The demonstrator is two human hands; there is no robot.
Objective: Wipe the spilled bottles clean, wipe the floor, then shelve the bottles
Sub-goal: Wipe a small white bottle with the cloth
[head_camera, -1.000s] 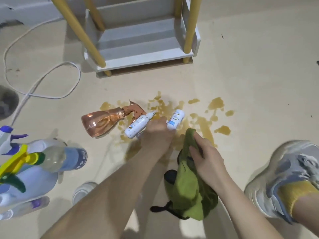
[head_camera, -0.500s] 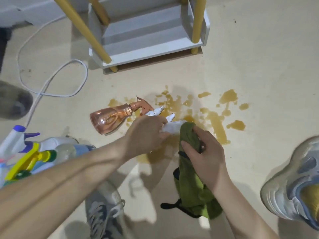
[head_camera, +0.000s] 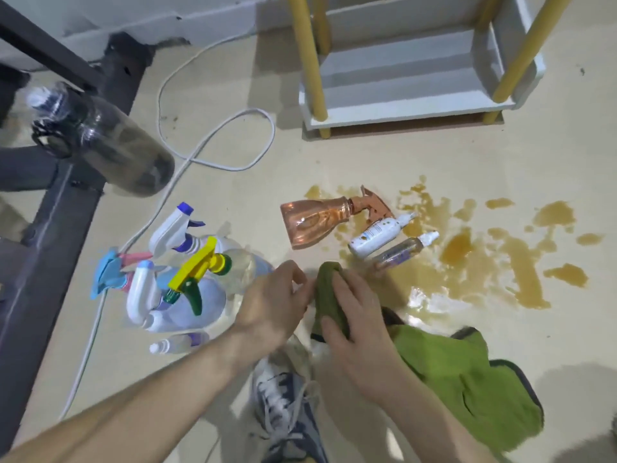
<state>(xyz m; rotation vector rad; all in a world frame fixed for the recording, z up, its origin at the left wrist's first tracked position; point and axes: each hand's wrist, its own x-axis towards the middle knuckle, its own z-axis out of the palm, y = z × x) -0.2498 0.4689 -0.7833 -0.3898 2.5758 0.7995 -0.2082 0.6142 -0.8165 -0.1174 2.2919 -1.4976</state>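
Bottles, three of them, lie side by side on the floor near the centre of the frame, at the left edge of a brown spill. There is a pink sprayer, a white bottle just right of it, and a clear bottle just right of that. All three lie flat, their long axes running from lower left to upper right, nozzles toward the upper right. Brown drops speckle the white bottle.

Below them the right hand is wrapped round a bunched end of the green cloth, while the rest trails to the lower right. A scrap of white shows under the thumb, but I cannot tell whether a bottle sits inside the bundle. The left hand is just left of the cloth, fingers curled with the tips at its edge. Whether that grip pinches anything is not visible.

The clear bottle's base is the nearest, just above and right of the right hand's fingertips. The next pick is likely a short reach up and to the right. The right hand is closer but is busy with the cloth, so the left hand looks freer to take it.

Upright spray bottles cluster at centre left. The shelf stands at upper right, well apart from the spill.
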